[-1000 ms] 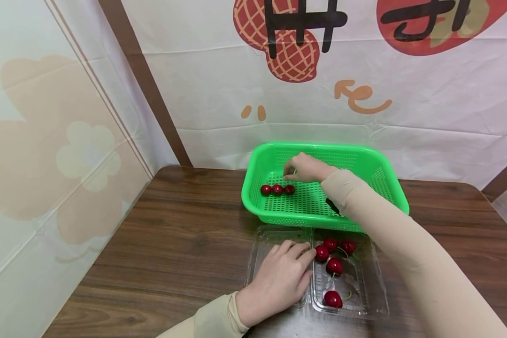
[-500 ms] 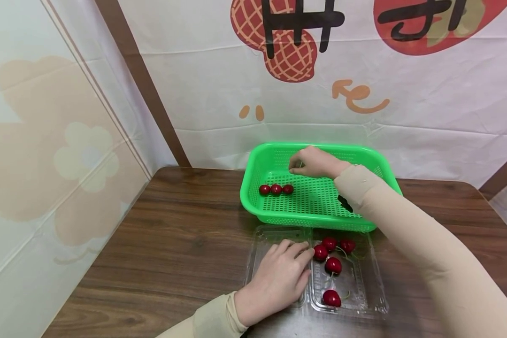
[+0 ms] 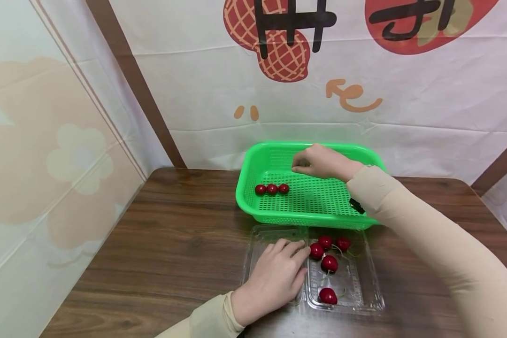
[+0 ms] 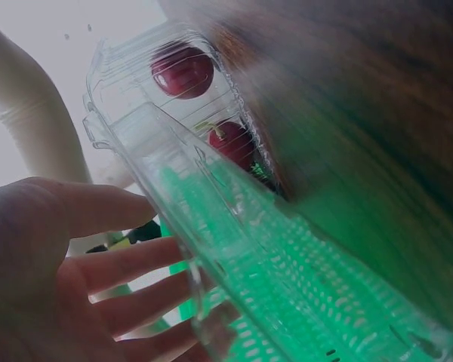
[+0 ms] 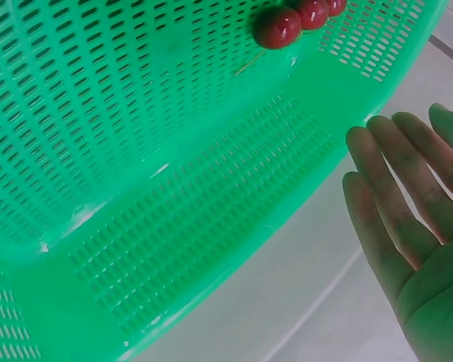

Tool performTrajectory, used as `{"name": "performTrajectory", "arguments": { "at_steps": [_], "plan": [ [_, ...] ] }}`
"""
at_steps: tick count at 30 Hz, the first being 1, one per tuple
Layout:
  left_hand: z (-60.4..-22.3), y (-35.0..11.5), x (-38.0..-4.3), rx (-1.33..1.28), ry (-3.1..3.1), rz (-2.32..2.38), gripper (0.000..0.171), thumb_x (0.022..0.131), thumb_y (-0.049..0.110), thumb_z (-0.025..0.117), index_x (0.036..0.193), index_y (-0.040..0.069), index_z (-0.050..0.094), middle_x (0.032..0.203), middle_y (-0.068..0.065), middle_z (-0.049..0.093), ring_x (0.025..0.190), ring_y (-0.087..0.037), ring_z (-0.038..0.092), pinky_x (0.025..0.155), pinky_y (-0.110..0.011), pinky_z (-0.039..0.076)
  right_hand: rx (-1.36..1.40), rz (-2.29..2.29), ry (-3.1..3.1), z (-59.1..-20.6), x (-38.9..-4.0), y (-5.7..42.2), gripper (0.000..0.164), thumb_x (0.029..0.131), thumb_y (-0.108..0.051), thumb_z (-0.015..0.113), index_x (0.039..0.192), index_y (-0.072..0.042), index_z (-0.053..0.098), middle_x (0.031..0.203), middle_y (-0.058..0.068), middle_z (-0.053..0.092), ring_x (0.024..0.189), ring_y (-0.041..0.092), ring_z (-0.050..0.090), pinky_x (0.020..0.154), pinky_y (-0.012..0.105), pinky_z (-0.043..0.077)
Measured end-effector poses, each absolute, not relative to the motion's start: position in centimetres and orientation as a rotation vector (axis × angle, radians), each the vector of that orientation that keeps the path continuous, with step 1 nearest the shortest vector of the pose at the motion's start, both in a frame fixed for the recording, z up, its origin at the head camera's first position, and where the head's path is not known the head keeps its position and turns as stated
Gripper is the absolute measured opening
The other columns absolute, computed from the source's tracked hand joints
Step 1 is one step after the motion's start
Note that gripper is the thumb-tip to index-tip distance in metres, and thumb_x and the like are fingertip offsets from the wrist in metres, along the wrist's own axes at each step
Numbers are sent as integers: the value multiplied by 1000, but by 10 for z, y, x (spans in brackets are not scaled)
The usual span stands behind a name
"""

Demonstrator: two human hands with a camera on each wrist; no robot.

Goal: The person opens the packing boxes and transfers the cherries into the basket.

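Three dark red cherries [image 3: 272,189] lie in a row on the left part of the floor of a green plastic basket [image 3: 317,202]. My right hand [image 3: 323,162] is over the back half of the basket, behind and to the right of that row. The right wrist view shows the right hand's fingers [image 5: 396,166] loosely extended, holding nothing. In front of the basket, a clear plastic clamshell box [image 3: 352,281] lies unfolded; several cherries with stems [image 3: 329,264] are in its right half. My left hand [image 3: 272,279] rests on the left half, fingertips at the middle fold.
A brown wood-grain table [image 3: 173,244] bears everything. Behind the basket hangs a white printed cloth [image 3: 194,94], and a pale panel with a flower print [image 3: 67,155] stands along the left side.
My right hand has drawn back and to the right, away from the row of cherries in the basket. My left hand stays on the clamshell box. The head view has shifted slightly.
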State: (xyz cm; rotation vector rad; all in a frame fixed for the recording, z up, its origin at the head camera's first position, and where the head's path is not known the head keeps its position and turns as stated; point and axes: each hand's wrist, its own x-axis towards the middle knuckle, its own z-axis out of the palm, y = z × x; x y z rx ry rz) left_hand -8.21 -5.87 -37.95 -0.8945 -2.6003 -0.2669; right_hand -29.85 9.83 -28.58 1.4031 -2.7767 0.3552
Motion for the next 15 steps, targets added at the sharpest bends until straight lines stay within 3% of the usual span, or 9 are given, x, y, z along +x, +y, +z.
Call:
{"name": "performTrajectory", "arguments": {
  "at_steps": [15],
  "plan": [
    [-379, -59, -82, -895, -2593, -267, 33, 83, 28, 61, 112, 12, 66, 117, -5, 63, 104, -20, 53, 78, -34, 48, 1479, 345, -2648, -274, -269, 117, 16, 89, -30, 58, 90, -20, 70, 85, -7, 69, 72, 0, 60, 67, 28, 54]
  ]
}}
